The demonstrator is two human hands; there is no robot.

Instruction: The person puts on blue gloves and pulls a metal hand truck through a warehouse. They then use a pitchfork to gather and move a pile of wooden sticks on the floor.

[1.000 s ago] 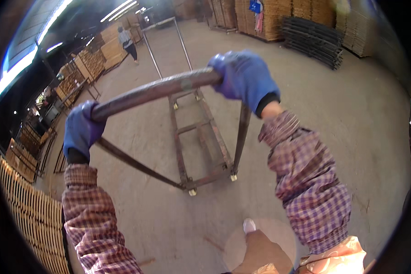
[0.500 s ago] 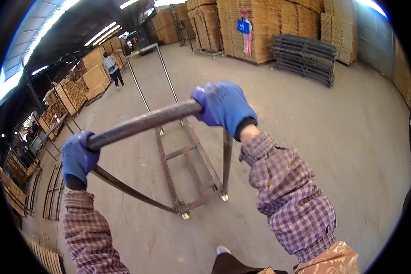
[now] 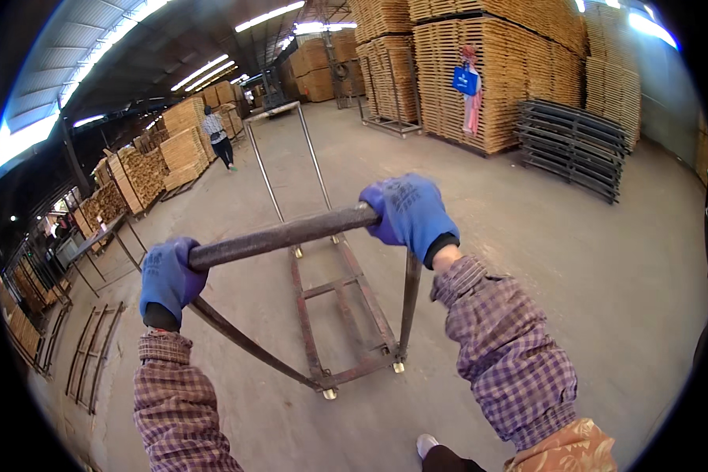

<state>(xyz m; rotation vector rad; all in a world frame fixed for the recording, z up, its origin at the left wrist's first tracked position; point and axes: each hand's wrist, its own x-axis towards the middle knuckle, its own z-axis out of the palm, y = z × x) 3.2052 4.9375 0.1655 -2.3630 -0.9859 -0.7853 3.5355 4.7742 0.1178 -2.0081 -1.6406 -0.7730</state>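
Both of my hands wear blue and purple work gloves and grip the near handlebar of a metal trolley (image 3: 283, 234). My left hand (image 3: 171, 282) is wrapped round the bar's left end. Toward the right end, my right hand (image 3: 407, 214) is closed over the same bar. The trolley's open frame base (image 3: 330, 287) is reddish brown, rides on small wheels and carries nothing. At its far end stands a thin, upright metal hoop (image 3: 316, 153).
Tall stacks of wooden slats (image 3: 492, 79) stand ahead and right, one with a blue bag (image 3: 465, 80) hanging on it. Dark racks (image 3: 572, 145) are piled on the right. A person (image 3: 217, 138) is farther ahead. Metal frames (image 3: 94, 354) and a table (image 3: 98, 236) lie left.
My view has shifted, so the trolley, my hands and the stacks sit lower and farther right in the picture. Both hands keep hold of the handlebar. My visible shoe has changed place.
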